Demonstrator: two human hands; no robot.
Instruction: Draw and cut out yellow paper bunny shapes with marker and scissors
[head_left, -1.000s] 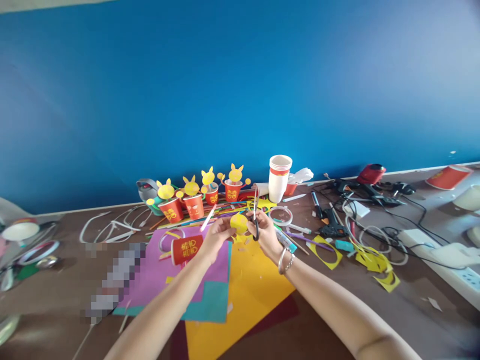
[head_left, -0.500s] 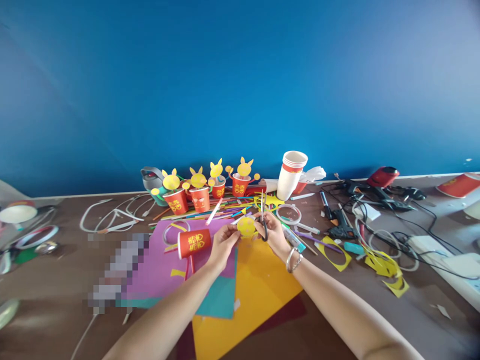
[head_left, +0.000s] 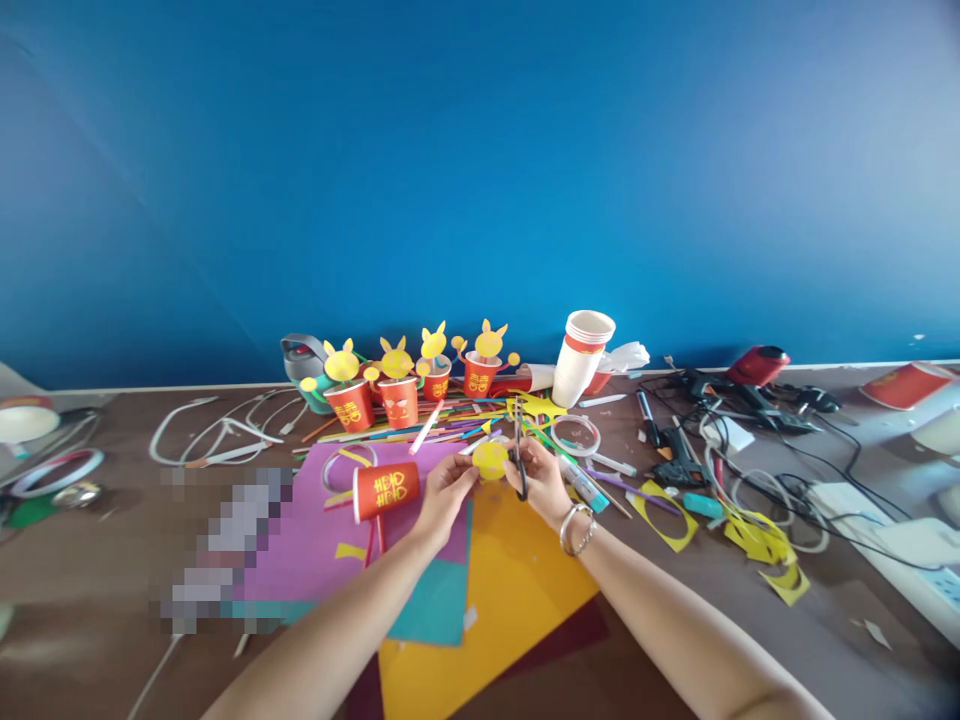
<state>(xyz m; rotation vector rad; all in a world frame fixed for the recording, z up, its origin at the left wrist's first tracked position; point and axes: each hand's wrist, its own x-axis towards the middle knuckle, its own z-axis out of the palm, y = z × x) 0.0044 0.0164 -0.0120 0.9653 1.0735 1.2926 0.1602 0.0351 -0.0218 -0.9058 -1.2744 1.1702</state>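
Note:
Between my two hands is a small round yellow paper disc [head_left: 490, 459]. My left hand [head_left: 447, 489] pinches its left edge between thumb and fingers. My right hand [head_left: 546, 482] is closed around the dark handles of a pair of scissors [head_left: 518, 440], whose blades point up and away beside the disc's right edge. Whether the right fingertips also touch the disc, I cannot tell. A red paper cup [head_left: 386, 491] with yellow lettering lies on its side left of my left hand, with thin red sticks under it. Orange paper [head_left: 510, 590] and purple paper [head_left: 300, 540] lie beneath.
Behind my hands stand several red cups [head_left: 400, 402] with yellow paper heads. A stack of white cups [head_left: 581, 360] stands right of them. Colored sticks, a tape roll [head_left: 575, 435], yellow scraps [head_left: 757, 538], glue guns [head_left: 679, 460] and cables spread rightward. White cables [head_left: 225, 430] lie left.
The scissors have turned slightly and shifted left with my right hand, now closer to the disc. My left hand keeps its pinch. The whole view has shifted a little.

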